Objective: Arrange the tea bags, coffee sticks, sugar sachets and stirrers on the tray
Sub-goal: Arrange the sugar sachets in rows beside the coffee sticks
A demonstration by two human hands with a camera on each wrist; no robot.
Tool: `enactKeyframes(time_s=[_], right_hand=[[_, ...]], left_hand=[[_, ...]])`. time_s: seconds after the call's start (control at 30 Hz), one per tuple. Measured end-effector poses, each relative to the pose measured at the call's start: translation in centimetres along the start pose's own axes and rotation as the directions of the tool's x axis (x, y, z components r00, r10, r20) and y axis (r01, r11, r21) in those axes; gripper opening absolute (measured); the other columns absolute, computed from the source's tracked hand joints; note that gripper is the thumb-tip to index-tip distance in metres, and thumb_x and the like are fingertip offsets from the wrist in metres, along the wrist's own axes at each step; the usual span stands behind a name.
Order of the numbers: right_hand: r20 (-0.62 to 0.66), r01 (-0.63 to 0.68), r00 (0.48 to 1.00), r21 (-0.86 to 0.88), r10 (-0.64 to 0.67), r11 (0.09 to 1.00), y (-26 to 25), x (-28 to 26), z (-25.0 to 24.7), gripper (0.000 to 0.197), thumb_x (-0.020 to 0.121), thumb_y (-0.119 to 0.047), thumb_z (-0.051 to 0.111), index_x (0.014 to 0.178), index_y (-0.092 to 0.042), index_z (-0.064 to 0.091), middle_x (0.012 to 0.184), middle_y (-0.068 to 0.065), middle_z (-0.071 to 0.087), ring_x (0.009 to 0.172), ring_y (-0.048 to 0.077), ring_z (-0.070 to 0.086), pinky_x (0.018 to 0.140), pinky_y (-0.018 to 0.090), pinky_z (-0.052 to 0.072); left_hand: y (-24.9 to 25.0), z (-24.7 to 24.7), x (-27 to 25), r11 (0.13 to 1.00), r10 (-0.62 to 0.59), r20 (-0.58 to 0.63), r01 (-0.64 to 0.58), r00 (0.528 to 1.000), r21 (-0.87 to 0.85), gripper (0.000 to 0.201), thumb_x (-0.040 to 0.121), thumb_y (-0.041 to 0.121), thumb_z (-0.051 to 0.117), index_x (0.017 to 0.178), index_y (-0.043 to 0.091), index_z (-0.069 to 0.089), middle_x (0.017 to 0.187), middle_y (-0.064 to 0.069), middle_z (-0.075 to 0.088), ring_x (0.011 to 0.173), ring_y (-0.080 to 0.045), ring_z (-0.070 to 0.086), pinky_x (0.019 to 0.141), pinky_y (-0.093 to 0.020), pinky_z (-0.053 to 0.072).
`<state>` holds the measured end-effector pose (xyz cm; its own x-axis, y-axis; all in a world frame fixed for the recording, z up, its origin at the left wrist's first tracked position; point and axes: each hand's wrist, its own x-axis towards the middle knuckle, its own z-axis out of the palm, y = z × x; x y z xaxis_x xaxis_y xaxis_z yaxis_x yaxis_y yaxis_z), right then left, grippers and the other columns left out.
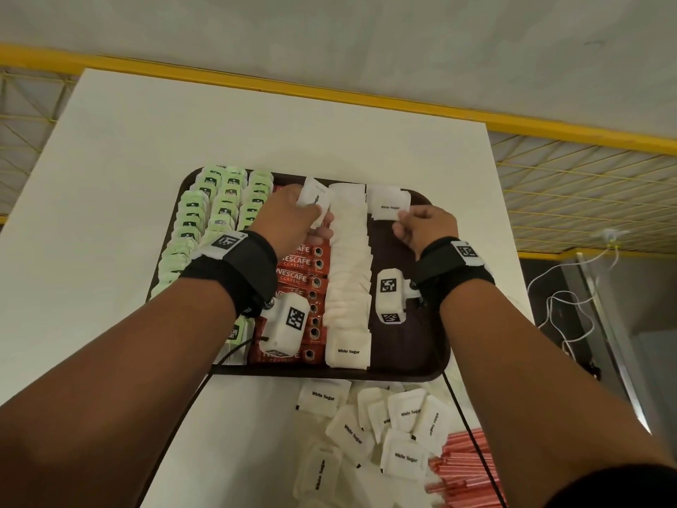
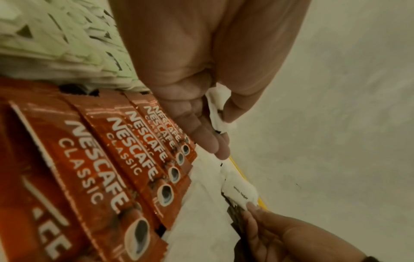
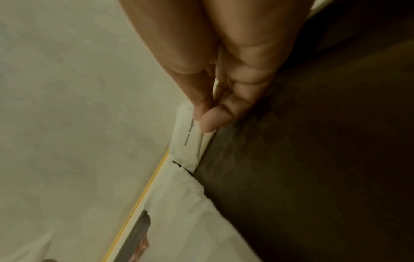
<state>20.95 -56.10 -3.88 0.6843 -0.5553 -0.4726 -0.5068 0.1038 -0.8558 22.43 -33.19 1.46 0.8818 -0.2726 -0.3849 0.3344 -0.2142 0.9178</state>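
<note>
Soft, even indoor light gives the head view a warm cast; the white table (image 1: 121, 170) reads bright without glare, and shadows are faint. Wide-angle bending curves the straight lines at its edges. Both wrist views are dimmer and yellowish, grainy and smeared. The right wrist view is softest, its right side falling into deep brown shadow.

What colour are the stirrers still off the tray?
Red stirrers, piled on the table; clearest in the head view.

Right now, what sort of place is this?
Probably a workshop or recording space, not a café: a plain white table, yellow netting behind it, and tagged wrist cameras on the person arranging a refreshment tray.
</note>
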Motion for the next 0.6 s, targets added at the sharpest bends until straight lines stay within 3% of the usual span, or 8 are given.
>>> enactKeyframes(time_s=[0.13, 0.33, 0.5, 0.6], right_hand=[[-0.034, -0.014, 0.999, -0.062, 0.012, 0.998, 0.4, 0.5, 0.4, 0.005, 0.088, -0.010, 0.070, 0.089, -0.012, 0.066, 0.078, 0.010, 0.071, 0.064, 0.019, 0.067, 0.076, 0.036, 0.061], [-0.016, 0.021, 1.000, -0.141, -0.024, 0.990, -0.3, 0.3, 0.7, 0.009, 0.092, -0.014, 0.066, 0.085, -0.016, 0.061, 0.081, 0.008, 0.069, 0.060, 0.014, 0.064, 0.055, 0.026, 0.053], [-0.002, 0.026, 1.000, -0.152, -0.026, 0.988, -0.1, 0.1, 0.7, 0.005, 0.093, -0.017, 0.065, 0.091, -0.015, 0.061, 0.085, 0.007, 0.072, 0.061, 0.014, 0.067, 0.052, 0.024, 0.052], [-0.004, 0.089, 0.996, -0.291, -0.094, 0.953, -0.1, 0.1, 1.0, 0.009, 0.092, -0.022, 0.066, 0.091, -0.013, 0.064, 0.085, 0.005, 0.073, 0.054, 0.012, 0.062, 0.050, 0.025, 0.051]], left_hand=[[-0.2, -0.2, -0.7, 1.000, -0.003, -0.004, 0.003, 1.000, -0.016, 0.024, 0.100, 0.006, 0.042, 0.118, 0.012, 0.055, 0.104, -0.014, 0.071, 0.085, -0.028, 0.072, 0.072, -0.032, 0.060], [-0.9, -0.5, -0.7, 0.999, -0.028, -0.002, 0.028, 1.000, -0.021, 0.030, 0.100, 0.008, 0.043, 0.129, 0.009, 0.051, 0.107, -0.012, 0.071, 0.086, -0.026, 0.074, 0.075, -0.033, 0.061], [-1.2, -0.5, -0.8, 0.998, -0.047, -0.004, 0.047, 0.999, -0.037, 0.029, 0.101, 0.009, 0.042, 0.129, 0.010, 0.050, 0.108, -0.012, 0.070, 0.090, -0.029, 0.073, 0.078, -0.036, 0.061], [-1.2, -0.5, -1.0, 0.998, -0.044, 0.006, 0.044, 0.999, -0.047, 0.030, 0.101, 0.008, 0.041, 0.130, 0.010, 0.049, 0.109, -0.012, 0.070, 0.091, -0.029, 0.073, 0.078, -0.036, 0.061]])
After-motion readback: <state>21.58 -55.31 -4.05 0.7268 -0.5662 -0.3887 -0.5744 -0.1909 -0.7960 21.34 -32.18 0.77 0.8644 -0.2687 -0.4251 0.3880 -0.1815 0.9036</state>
